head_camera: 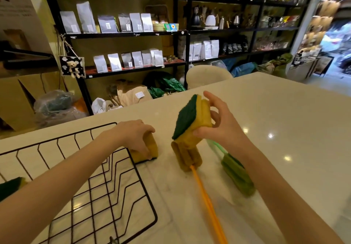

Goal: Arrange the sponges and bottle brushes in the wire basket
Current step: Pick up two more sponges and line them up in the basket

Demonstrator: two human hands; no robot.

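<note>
My right hand (220, 122) holds a yellow sponge with a green scouring face (190, 119) tilted in the air above the counter. My left hand (135, 136) grips a second yellow sponge (152, 148) that rests on the counter just beyond the right rim of the black wire basket (148, 196). A third sponge (10, 186) shows at the far left edge, inside the basket area. An orange-handled bottle brush (187, 156) lies between the hands. A green bottle brush (237, 175) lies under my right forearm.
The white marble counter (275, 148) stretches to the right and far side. Black shelves with bags and kettles (133, 25) stand behind it. A round cream stool (207, 75) sits at the counter's far edge.
</note>
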